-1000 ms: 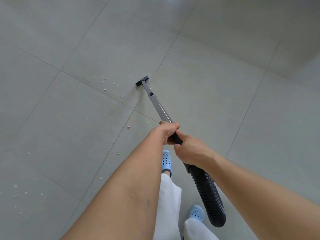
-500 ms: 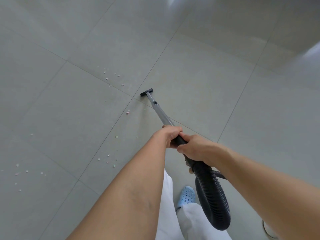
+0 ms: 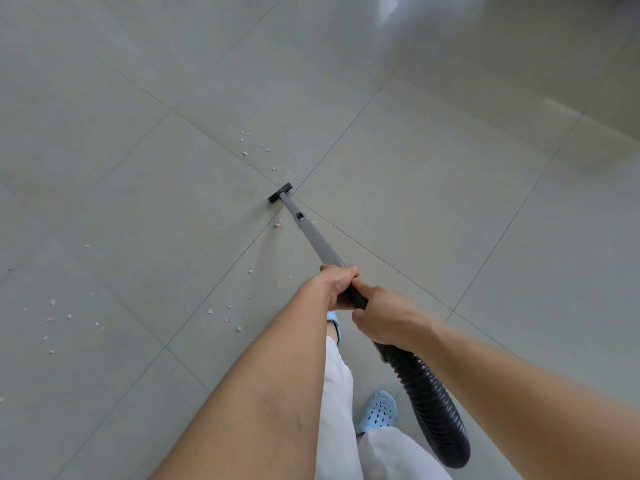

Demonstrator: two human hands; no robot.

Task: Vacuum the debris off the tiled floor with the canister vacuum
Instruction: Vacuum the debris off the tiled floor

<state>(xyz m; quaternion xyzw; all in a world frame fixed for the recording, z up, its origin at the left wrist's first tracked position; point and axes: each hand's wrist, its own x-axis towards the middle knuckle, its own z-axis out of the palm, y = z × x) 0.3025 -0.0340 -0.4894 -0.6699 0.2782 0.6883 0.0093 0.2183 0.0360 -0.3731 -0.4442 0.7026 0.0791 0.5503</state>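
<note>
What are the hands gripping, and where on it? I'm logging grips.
Both hold the vacuum wand: left hand where the grey tube meets the black handle, right hand just behind, above the ribbed hose.

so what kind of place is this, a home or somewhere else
Indoors for sure, but home or workplace cannot be told. The floor is large glossy grey tiles with thin joints, a bright light reflecting off it at the top. Only scattered debris and the vacuum wand show; no furniture or walls.
</note>
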